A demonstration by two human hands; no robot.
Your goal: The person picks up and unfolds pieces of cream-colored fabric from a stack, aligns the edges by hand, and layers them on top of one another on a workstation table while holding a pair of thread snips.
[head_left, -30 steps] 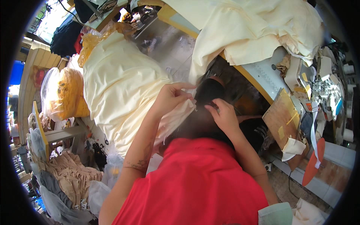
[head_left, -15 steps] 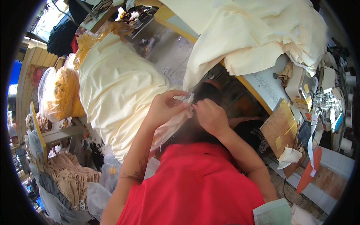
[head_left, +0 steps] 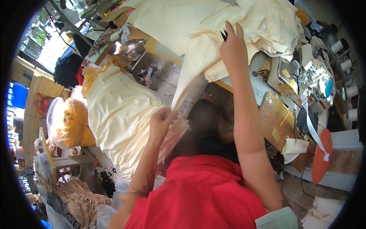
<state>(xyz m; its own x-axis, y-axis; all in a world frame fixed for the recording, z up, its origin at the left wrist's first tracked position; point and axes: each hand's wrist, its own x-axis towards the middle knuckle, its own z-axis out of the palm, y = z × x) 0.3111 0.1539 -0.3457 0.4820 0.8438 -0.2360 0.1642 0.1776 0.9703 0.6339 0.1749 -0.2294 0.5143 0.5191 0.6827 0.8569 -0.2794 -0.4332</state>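
Note:
My left hand (head_left: pixel 159 124) is closed in a pinch on the hanging end of the cream cloth (head_left: pixel 187 82), beside a large cream fabric bundle (head_left: pixel 122 114). That cloth runs up from my fingers to the pile on the table. My right hand (head_left: pixel 234 45) is stretched far forward over the cream cloth pile (head_left: pixel 267 23). Black thread snips (head_left: pixel 223 36) are tucked in it, with only two dark points showing. Two of its fingers reach out past the snips. Whether those fingers touch the cloth, I cannot tell.
A sewing machine (head_left: pixel 289 78) stands at the right, with a brown board (head_left: pixel 278 122) and an orange disc (head_left: pixel 322 156) nearer me. At the left are a plastic bag of yellow material (head_left: pixel 70 122) and tan folded cloth (head_left: pixel 78 198). Scraps litter the floor (head_left: pixel 167 74).
My right hand has left the left hand and swung forward and up to the cloth pile, with the snips in it. My left hand has moved slightly nearer me and left.

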